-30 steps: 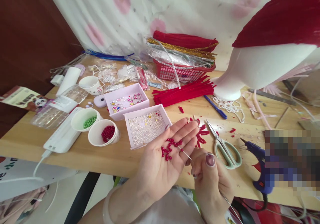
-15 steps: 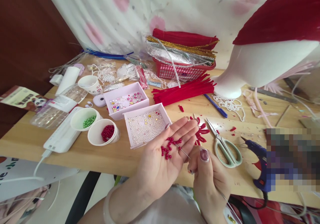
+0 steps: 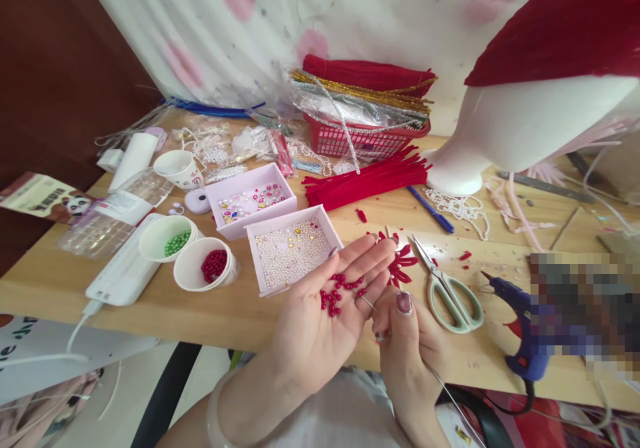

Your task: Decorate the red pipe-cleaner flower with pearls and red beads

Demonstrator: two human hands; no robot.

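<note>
My left hand is palm up and slightly cupped, its fingers long and close together. Several small red beads lie in the palm it holds them in. My right hand is closed at the left hand's fingertip side, thumb pressed down on a thin silvery wire. The wire's tip reaches into the beads and seems to touch one; whether a bead is threaded I cannot tell. Its tail runs out below the right hand. A red fuzzy flower-like piece lies partly hidden behind my left fingers.
Open scissors and a blue glue gun lie to the right. Paper cups of red beads and green beads stand left, beside a tray of white beads. Behind are red stems, a red basket and a white mannequin head.
My right hand has shifted slightly left and up, closer to the left palm, with the wire still in it. The beads lie almost as before.
</note>
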